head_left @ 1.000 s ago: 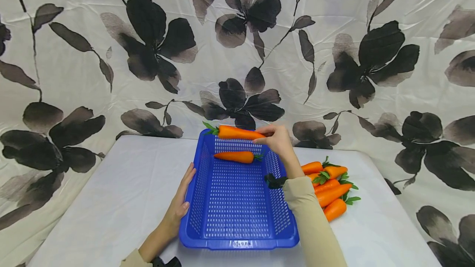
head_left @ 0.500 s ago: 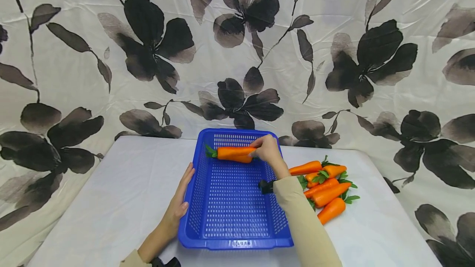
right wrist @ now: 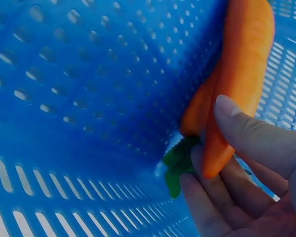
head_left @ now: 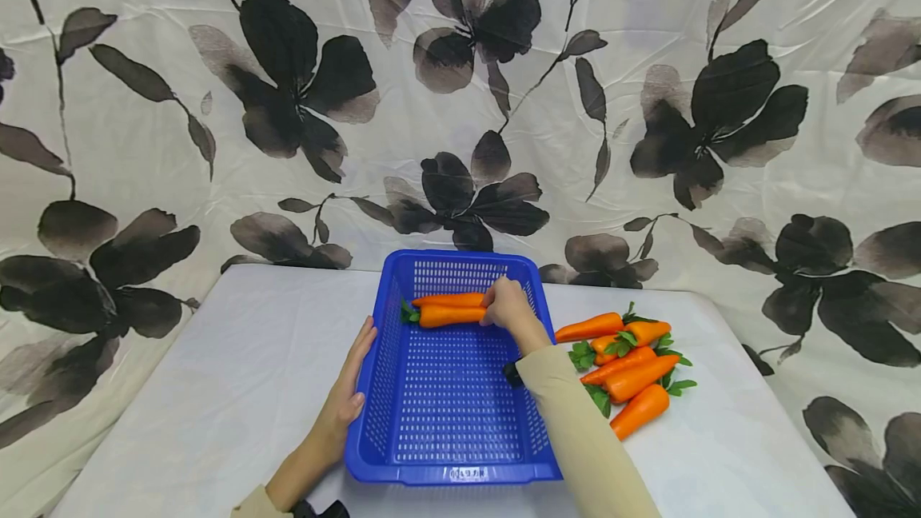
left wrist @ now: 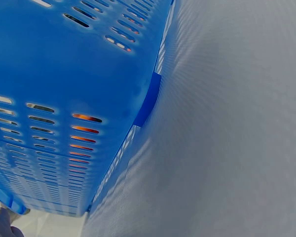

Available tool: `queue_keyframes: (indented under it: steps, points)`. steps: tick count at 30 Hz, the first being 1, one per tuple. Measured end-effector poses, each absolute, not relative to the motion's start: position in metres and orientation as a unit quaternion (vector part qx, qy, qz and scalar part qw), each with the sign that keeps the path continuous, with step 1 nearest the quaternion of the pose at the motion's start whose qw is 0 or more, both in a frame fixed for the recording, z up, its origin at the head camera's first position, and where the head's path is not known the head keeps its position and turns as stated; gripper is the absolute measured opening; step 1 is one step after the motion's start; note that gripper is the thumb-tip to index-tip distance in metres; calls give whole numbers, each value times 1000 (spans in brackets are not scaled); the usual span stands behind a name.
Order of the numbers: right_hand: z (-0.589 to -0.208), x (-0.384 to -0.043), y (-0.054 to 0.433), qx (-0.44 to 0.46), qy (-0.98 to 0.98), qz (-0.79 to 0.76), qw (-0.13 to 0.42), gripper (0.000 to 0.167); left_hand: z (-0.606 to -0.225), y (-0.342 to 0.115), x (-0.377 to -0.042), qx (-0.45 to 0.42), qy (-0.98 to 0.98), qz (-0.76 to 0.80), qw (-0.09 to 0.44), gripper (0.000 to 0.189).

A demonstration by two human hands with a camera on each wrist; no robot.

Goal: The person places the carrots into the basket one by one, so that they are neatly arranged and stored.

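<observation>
A blue perforated plastic basket (head_left: 460, 474) stands on the white table. My left hand (head_left: 345, 398) rests flat against its left outer wall, fingers straight. Inside, at the far end, my right hand (head_left: 509, 306) pinches the pointed end of an orange carrot (head_left: 449, 316), whose green leaves point left. In the right wrist view, thumb and fingers of that hand (right wrist: 256, 163) lie around the tip of the carrot (right wrist: 246, 64). Just behind it lies a second carrot (head_left: 446, 299), turned the other way, its green top (right wrist: 180, 160) beside my fingertips. Through slots in the basket wall (left wrist: 89, 64) orange shows.
A pile of several carrots (head_left: 633, 374) with green leaves lies on the white table (head_left: 252, 358), right of the basket and close to my right sleeve (head_left: 586, 430). A floral cloth (head_left: 460, 102) hangs behind the table's far edge.
My right hand has brought the carrot down from above the basket's far rim to inside it, in front of the other carrot. The left hand has stayed against the wall.
</observation>
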State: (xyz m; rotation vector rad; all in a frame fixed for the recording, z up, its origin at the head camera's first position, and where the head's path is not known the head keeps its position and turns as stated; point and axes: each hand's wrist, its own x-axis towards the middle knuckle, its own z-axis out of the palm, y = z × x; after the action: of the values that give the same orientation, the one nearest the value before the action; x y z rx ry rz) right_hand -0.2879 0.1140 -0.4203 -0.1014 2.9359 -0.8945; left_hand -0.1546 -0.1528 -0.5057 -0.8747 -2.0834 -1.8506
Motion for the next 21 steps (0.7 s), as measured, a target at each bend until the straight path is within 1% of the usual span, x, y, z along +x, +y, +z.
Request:
queue_keyframes:
  steps: [3,10,15,21]
  points:
    - [-422,-288,112,-25,957,-286,34,23,-506,-153,-154,-298,-708,-630,110,70]
    - [-429,-286,106,-34,968,-246,22,30,-507,-153,-155,-293,-710,-631,105,70]
    - [-436,-287,102,-24,979,-203,22,29,-507,-153,-155,-289,-711,-633,101,70]
    - [-440,-289,99,-12,989,-145,15,43,-507,-153,-155,-290,-708,-636,101,70]
